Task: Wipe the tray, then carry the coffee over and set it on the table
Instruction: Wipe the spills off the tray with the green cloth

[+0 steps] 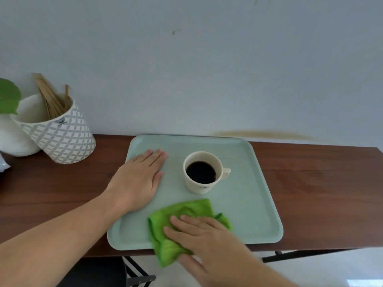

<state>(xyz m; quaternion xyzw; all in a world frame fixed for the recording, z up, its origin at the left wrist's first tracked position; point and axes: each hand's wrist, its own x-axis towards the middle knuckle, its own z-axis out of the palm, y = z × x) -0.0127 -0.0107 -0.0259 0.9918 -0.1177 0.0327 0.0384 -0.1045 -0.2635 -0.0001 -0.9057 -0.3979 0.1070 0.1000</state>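
Resting flat on a dark wooden table [310, 183], a pale green rectangular tray [255, 214] sits close to the wall, its near edge almost level with the table's front edge. The left hand [138, 179] lies palm down with fingers straight and together, pressing on the tray's left rim and left interior; it grips nothing. The right hand [199, 235] is spread flat, fingers extended, on a bright green cloth [176, 216], pressing it against the tray's near portion. The cloth is bunched, and its lower corner hangs over the tray's near edge and past the table front.

A cream coffee cup [204, 172] stands upright near the tray's centre, handle pointing right, filled with black coffee well below the rim. The cup is clear of both hands and just beyond the cloth, not touching it.

On the table's far left, apart from the tray, stands a white container with a grey lattice pattern [60, 131], holding brown wooden sticks [49, 98]. A green leaf [8, 96] shows at the left edge of view. The wall behind carries a brownish stain [263, 134] just above the table line.
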